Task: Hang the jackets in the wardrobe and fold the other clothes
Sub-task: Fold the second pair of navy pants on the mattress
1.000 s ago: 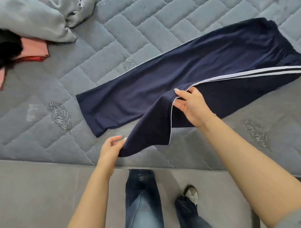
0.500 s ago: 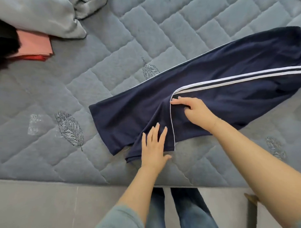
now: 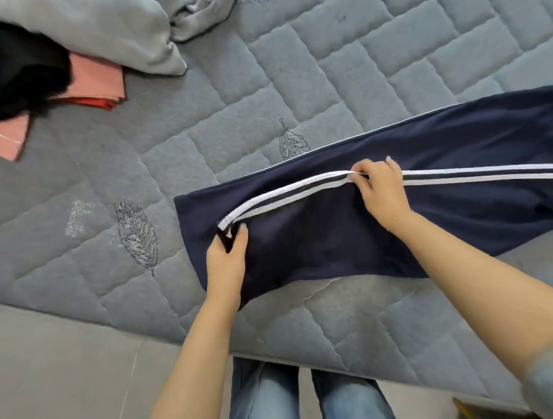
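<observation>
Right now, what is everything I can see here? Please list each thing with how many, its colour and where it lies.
track pants: one, navy with white side stripes, spread on the mattress, centre right
mattress: one, grey-blue quilted, under everything
grey garment: one, light grey, crumpled, top left
pink clothes: folded, pink and red, far left
black garment: one, black, lying on the pink clothes
floor: grey, bottom left
jeans: blue, the person's legs, bottom centre
left hand: grips the pants' hem
right hand: pinches the stripes
</observation>
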